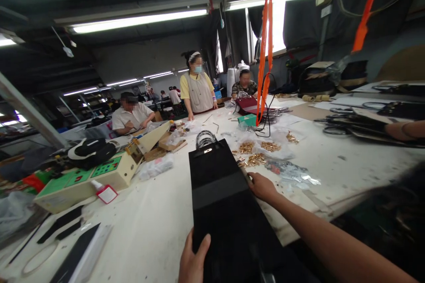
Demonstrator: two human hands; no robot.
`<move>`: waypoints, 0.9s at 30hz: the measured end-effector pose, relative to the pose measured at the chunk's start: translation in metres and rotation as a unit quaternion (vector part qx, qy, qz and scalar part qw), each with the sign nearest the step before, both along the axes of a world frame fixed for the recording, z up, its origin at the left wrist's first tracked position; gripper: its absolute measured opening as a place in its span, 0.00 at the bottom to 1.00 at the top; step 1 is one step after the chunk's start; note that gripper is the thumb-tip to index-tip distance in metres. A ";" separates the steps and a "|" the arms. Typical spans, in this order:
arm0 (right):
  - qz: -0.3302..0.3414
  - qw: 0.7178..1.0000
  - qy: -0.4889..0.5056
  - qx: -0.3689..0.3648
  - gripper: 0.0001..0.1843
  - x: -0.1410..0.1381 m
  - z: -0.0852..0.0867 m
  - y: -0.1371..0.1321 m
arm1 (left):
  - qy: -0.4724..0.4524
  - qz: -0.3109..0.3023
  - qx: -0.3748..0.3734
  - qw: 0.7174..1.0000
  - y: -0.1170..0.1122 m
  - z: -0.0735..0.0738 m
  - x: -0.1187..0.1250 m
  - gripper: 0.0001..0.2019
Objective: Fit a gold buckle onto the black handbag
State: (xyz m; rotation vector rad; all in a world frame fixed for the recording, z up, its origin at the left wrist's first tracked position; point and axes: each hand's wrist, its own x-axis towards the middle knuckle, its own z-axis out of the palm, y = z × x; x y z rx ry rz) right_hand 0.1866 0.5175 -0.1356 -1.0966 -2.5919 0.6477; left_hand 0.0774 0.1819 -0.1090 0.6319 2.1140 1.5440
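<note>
A long black bag panel (222, 194) lies flat on the white worktable (159, 221), running from the near edge toward the middle. My left hand (192, 261) grips its near left edge, thumb on top of the black material. My right hand (262, 185) holds its right edge about halfway along, fingers curled onto the side. A small metal fitting (207, 151) sits near the panel's far end, with coiled metal rings (205, 138) just beyond it.
Piles of gold hardware (255, 150) and clear bags lie right of the panel. A cream and green machine (83, 177) stands at left. Orange straps (265, 44) hang from above. Three people (197, 86) work at the far side. Another person's arm (405, 130) rests at right.
</note>
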 end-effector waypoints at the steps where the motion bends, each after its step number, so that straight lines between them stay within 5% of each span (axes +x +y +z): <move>1: -0.005 1.000 -0.005 0.002 0.26 -0.001 0.002 -0.001 | 0.002 -0.003 -0.007 1.000 0.000 0.001 0.000 0.33; 18: -0.094 0.995 -0.005 0.025 0.26 0.095 0.016 0.022 | 0.050 0.010 -0.030 0.998 0.000 -0.006 -0.003 0.32; 22: -0.079 0.992 0.089 0.042 0.23 0.098 0.023 -0.019 | 0.028 -0.004 -0.010 1.000 0.001 -0.006 -0.003 0.34; 27: 0.018 0.933 0.313 -0.177 0.32 0.115 0.020 -0.123 | 0.006 0.022 0.008 1.000 0.001 -0.006 0.000 0.37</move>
